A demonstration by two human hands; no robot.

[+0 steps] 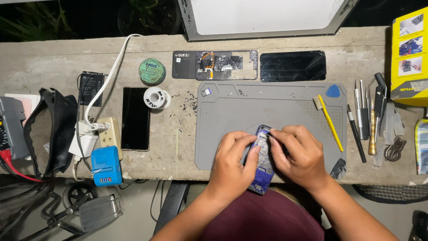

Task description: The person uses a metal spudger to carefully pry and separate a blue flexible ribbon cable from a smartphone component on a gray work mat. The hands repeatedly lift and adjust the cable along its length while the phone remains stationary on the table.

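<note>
A blue phone body (264,166) with its back off lies on the near edge of a grey work mat (232,107). My left hand (232,165) grips its left side, thumb on the exposed inside. My right hand (298,154) holds the right side, with fingertips pinching at the phone's upper edge. Whether a small tool sits in those fingers I cannot tell.
A phone frame (225,64) and a black screen panel (293,66) lie behind the mat. A yellow brush (329,119), blue pick (333,91) and several hand tools (368,118) sit right. Left are a black phone (135,118), solder spool (157,97), green tin (152,71), battery (92,88) and power strip (108,131).
</note>
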